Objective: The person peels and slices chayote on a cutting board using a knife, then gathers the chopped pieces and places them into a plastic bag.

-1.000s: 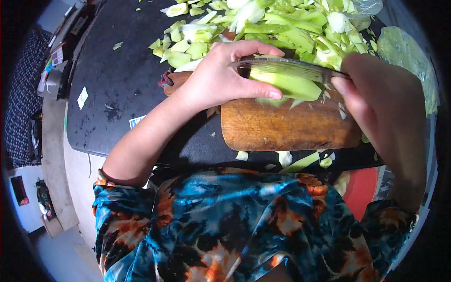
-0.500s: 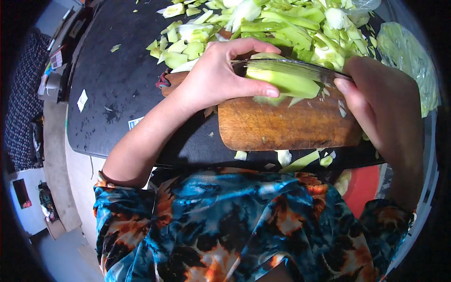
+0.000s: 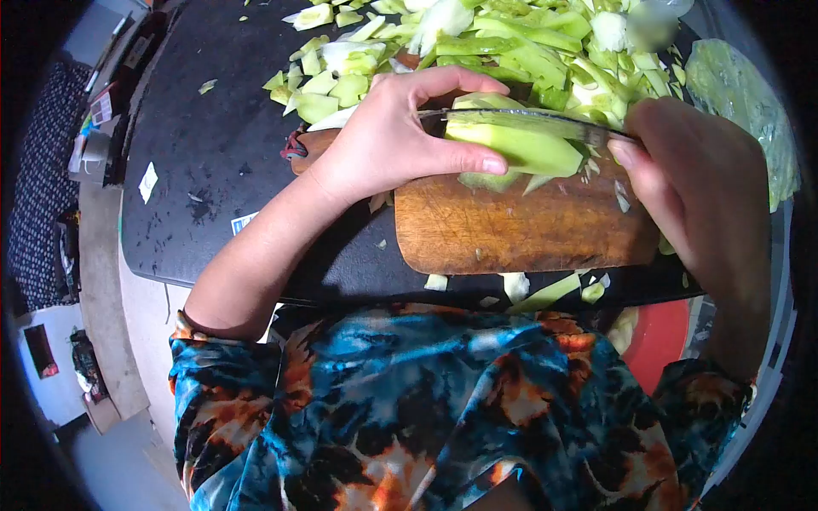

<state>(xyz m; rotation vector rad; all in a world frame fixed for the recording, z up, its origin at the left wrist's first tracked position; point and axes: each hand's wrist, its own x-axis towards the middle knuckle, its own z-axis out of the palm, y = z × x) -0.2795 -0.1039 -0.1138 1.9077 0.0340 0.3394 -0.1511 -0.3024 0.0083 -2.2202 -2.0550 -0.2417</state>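
Observation:
A peeled, pale green vegetable chunk [image 3: 520,149] lies on the wooden cutting board [image 3: 520,230]. My left hand [image 3: 400,136] grips its left end, the thumb on the near side and the fingers curled over the far side. In my right hand [image 3: 682,170] is a knife [image 3: 545,119], held by its handle. Its blade lies lengthwise across the top of the chunk, the tip end passing under the arch of my left hand. How deep the edge sits in the vegetable I cannot tell. Small scraps stick to the board near the chunk's right end.
Cut green vegetable pieces [image 3: 511,51] are heaped beyond the board on the black table [image 3: 221,128]. A clear plastic bag [image 3: 741,119] with green contents lies at the right. Scraps [image 3: 554,292] line the near table edge, above a red container [image 3: 660,341].
The knife blade has shifted and tilted slightly over the chunk, along with my right hand. My left hand and the vegetable stay almost in place.

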